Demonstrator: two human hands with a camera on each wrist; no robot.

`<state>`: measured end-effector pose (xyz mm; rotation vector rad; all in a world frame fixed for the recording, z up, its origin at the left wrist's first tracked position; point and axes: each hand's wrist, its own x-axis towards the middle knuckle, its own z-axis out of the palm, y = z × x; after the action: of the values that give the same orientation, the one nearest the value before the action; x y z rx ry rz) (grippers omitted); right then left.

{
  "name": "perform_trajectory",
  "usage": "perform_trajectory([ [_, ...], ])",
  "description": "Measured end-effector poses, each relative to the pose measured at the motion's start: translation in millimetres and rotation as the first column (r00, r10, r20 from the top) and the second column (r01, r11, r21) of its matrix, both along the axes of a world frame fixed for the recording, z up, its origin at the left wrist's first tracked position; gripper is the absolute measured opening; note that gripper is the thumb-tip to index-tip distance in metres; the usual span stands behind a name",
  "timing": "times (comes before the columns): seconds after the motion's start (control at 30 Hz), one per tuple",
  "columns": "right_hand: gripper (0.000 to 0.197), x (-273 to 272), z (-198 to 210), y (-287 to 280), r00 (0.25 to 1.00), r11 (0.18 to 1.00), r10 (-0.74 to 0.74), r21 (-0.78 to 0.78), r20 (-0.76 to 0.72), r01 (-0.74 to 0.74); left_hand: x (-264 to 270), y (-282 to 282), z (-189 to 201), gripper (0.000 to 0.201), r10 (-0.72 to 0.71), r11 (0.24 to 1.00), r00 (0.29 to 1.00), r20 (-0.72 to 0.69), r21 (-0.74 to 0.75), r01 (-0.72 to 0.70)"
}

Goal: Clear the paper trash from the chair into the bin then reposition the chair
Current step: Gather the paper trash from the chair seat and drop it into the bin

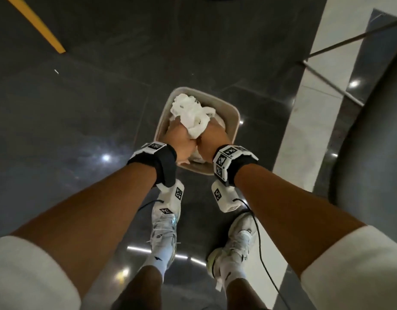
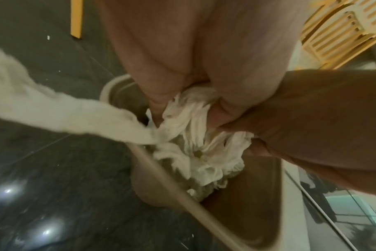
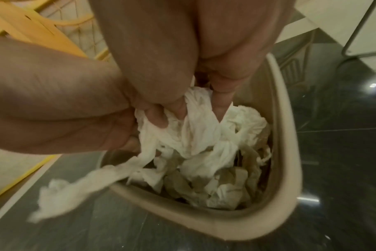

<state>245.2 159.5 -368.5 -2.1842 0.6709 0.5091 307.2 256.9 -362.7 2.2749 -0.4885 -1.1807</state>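
Square black-and-white coded markers on the wrist bands [image 1: 224, 158]; no legible writing. Left hand [image 1: 179, 139] and right hand [image 1: 212, 139], side by side above the open beige bin [image 1: 234, 117], both clench one wad of white paper trash [image 1: 191, 113], bunched between their fingers [image 3: 155, 118]. Right wrist view alone shows crumpled paper lying inside the bin [image 3: 221, 190]; left wrist view shows a paper tail [image 2: 54, 108] trailing past the bin's rim.

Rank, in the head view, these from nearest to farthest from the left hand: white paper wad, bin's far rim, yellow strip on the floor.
From the left hand:
1. White paper wad, in its grip.
2. Bin's far rim, just beyond, ahead.
3. Yellow strip, far upper left on the floor.
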Motion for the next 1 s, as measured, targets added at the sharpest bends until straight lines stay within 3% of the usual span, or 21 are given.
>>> perform_trajectory([
  [0.1, 0.057, 7.7, -40.8, -3.3, 0.983, 0.982, 0.155, -0.094, -0.100, -0.165, 8.1, -0.1, -37.5, 0.070, -0.101, 0.986, 0.993, -0.066, 0.129, 0.109],
  [0.23, 0.095, 1.9, -51.8, -8.2, 0.892, 0.925, 0.310, -0.112, -0.327, -0.363, 13.4, -3.9, -50.8, 0.046, -0.314, 0.897, 0.949, -0.034, 0.318, 0.308],
  [0.3, 0.076, 4.6, -32.2, -9.9, 0.898, 0.922, 0.316, -0.122, -0.306, -0.367, 14.4, -6.5, -42.7, 0.037, -0.337, 0.870, 0.941, -0.025, 0.373, 0.322],
  [0.37, 0.055, 6.8, -1.4, -13.4, 0.935, 0.964, 0.219, -0.088, -0.279, -0.252, 15.9, -10.2, -22.5, 0.035, -0.349, 0.852, 0.937, -0.004, 0.416, 0.319],
  [0.53, 0.061, -11.3, 75.8, -35.5, 0.947, 0.993, 0.094, -0.037, -0.307, -0.111, 17.4, -14.2, 31.2, 0.072, -0.251, 0.844, 0.966, -0.067, 0.473, 0.252],
  [0.63, 0.043, -25.7, 135.4, -59.3, 0.961, 0.997, 0.071, 0.006, -0.266, -0.072, 14.4, -20.0, 64.2, 0.095, -0.326, 0.784, 0.943, -0.060, 0.541, 0.305],
  [0.7, 0.037, -44.0, 171.4, -88.7, 0.975, 1.000, 0.016, 0.007, -0.222, -0.015, 3.4, -49.7, 102.0, 0.091, -0.398, 0.756, 0.916, 0.041, 0.581, 0.302],
  [0.77, 0.030, -65.2, 208.8, -124.9, 0.983, 0.998, -0.056, -0.008, -0.178, 0.055, -18.9, -94.0, 144.5, 0.081, -0.434, 0.803, 0.879, 0.200, 0.528, 0.276],
  [0.87, 0.026, -102.3, 254.7, -186.0, 0.973, 0.978, -0.195, -0.098, -0.126, 0.184, -60.6, -170.2, 195.2, 0.075, -0.444, 0.889, 0.809, 0.385, 0.298, 0.347],
  [0.93, 0.028, -137.1, 276.0, -233.7, 0.938, 0.930, -0.341, -0.171, -0.066, 0.326, -96.2, -223.2, 219.9, 0.081, -0.509, 0.854, 0.739, 0.442, 0.153, 0.497],
  [1.0, 0.029, -173.4, 285.8, -279.3, 0.894, 0.873, -0.447, -0.232, -0.032, 0.428, -128.9, -266.8, 234.9, 0.084, -0.616, 0.748, 0.635, 0.465, 0.092, 0.658],
])
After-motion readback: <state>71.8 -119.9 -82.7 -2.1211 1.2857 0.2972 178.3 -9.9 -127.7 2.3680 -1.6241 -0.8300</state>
